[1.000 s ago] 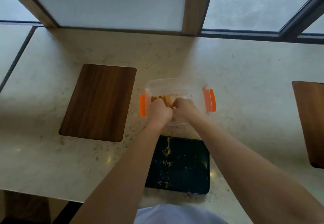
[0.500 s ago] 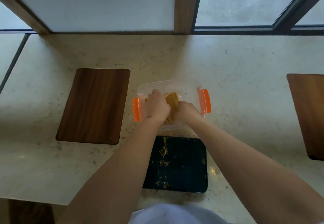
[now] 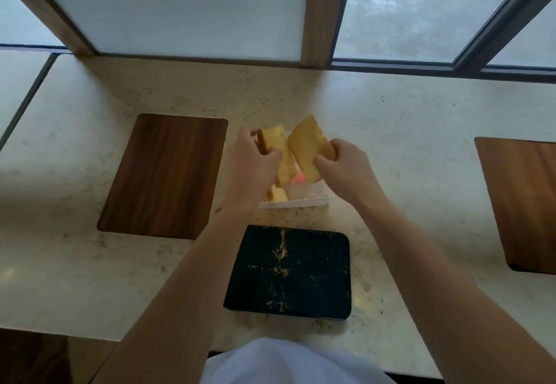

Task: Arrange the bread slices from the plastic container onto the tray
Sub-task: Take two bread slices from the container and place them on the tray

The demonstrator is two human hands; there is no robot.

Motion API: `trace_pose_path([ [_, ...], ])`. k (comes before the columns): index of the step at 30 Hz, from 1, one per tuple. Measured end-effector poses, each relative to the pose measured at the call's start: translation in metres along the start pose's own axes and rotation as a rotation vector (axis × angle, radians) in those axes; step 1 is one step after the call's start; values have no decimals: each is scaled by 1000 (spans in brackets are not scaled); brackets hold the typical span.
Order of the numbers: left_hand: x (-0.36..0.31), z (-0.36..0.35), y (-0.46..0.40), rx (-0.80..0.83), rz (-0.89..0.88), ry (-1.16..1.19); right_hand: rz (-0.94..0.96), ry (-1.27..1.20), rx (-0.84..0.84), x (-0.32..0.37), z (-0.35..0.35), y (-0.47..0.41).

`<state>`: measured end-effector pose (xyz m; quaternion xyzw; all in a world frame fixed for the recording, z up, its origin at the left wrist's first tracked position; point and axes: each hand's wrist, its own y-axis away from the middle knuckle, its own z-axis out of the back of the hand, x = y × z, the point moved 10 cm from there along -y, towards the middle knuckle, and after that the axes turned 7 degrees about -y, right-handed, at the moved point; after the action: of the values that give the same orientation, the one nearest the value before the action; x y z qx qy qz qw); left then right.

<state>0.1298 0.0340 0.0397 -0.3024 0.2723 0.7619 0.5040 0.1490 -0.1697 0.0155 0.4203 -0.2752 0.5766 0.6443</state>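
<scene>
Bread is lifted above the plastic container [image 3: 296,201], a slice in each hand. The left hand [image 3: 255,162] grips one slice [image 3: 273,140] at its lower edge; the right hand [image 3: 343,162] pinches the other slice [image 3: 310,146], tilted upward. The tray [image 3: 316,275] lies nearer the body, directly below both forearms, its long axis running left to right, about equally near either hand. The tray is dark, flat, round-cornered and crumb-speckled; the slices are soft, golden and square. More bread [image 3: 278,194] remains in the clear container.
</scene>
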Motion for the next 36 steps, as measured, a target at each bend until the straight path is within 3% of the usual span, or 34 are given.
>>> trace_pose_path([
  [3, 15, 49, 36, -40, -41, 92, -61, -283, 33, 0, 7, 53],
  [7, 90, 55, 89, 120, 188, 232, -276, -550, 206, -46, -32, 116],
  [12, 192, 39, 146, 227, 418, 161, -481, -313, 346, -118, -86, 168],
  [15, 226, 35, 166, 252, 519, 191, -512, -150, 393, -140, -108, 176],
  [21, 247, 45, 172, 224, 585, 207, -338, 228, 395, -124, -133, 143],
  [28, 253, 60, 162, 222, 623, 323, 242, 596, 244, -61, -167, 110],
  [33, 262, 58, 163, 229, 664, 385, 278, 784, 417, -80, -205, 117],
  [36, 267, 56, 161, 228, 681, 405, 234, 758, 405, -91, -204, 121],
])
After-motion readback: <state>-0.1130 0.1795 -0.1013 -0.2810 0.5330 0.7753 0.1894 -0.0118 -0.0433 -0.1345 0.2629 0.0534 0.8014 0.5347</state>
